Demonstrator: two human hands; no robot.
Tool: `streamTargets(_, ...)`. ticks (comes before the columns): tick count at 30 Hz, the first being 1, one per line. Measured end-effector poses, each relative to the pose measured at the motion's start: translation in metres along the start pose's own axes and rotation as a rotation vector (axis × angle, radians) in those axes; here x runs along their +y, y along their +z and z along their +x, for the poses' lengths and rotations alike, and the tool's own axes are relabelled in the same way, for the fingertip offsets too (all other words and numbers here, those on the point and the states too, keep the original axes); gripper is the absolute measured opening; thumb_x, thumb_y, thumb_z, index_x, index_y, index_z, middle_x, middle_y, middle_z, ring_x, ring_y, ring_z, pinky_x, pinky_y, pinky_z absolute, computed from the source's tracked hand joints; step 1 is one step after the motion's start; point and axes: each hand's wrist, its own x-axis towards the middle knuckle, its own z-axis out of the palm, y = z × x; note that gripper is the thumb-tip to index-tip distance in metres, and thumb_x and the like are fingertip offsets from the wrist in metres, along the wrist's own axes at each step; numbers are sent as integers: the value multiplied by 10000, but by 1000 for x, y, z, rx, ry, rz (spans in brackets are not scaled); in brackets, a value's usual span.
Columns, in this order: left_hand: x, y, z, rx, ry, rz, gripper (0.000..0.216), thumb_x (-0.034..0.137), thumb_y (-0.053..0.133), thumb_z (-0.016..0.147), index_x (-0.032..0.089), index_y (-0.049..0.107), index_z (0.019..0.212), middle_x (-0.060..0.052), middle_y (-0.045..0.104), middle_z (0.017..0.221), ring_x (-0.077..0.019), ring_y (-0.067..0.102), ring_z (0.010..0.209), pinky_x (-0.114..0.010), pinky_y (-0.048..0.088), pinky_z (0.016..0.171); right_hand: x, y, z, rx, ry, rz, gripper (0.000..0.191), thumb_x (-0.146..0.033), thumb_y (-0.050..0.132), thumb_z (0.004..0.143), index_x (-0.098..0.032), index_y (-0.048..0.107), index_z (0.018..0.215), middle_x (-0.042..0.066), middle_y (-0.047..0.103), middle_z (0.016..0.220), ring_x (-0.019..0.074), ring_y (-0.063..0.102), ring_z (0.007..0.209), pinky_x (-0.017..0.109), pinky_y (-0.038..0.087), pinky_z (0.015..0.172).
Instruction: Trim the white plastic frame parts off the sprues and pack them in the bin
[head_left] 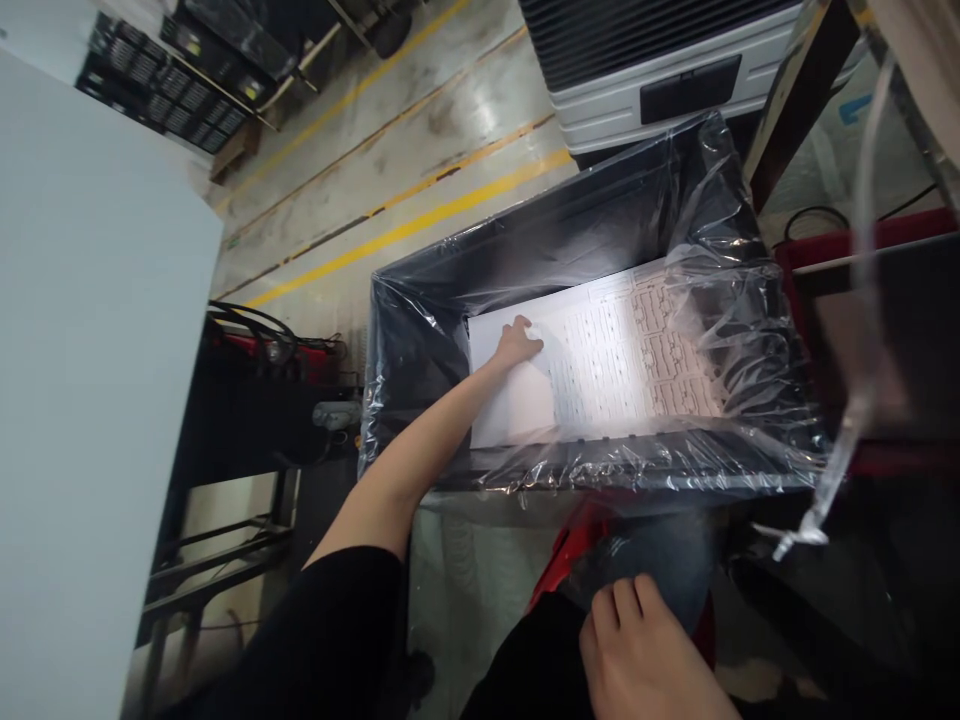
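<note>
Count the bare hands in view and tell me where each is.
2: the left hand is inside the plastic-lined bin; the right hand is near the picture's bottom edge, right of centre.

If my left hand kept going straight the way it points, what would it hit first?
Probably the far wall of the black bin: the left hand points across the pale sheet toward it. Depth is unclear; angled downward, it would meet the sheet first.
</note>
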Motion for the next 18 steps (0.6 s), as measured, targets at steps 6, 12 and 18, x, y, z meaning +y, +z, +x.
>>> streamTargets(6,15,-1,3,-34,72,-12,459,401,677,1001,174,584,1389,-111,637,1321,-214,670,1104,-418,617,944,-3,0,1,-1,13,-9,224,-237,626,1015,-190,817,909,84,692,788,218,592,743,359,467,740)
streamTargets(12,20,2,-5,-48,107,-12,450,378,690,994,173,591,1382,-118,618,1365,-229,659,1153,-432,615,968,-3,1,1,17,17,22,217,-235,626,1016,-190,813,915,86,691,794,217,585,742,363,470,740)
streamTargets(18,25,6,-14,-54,128,-30,522,364,693,991,189,539,1458,-130,573,1440,-251,643,1203,-459,610,995,-2,0,1,-25,16,41,218,-239,617,1028,-175,813,957,104,704,824,232,602,769,368,483,754)
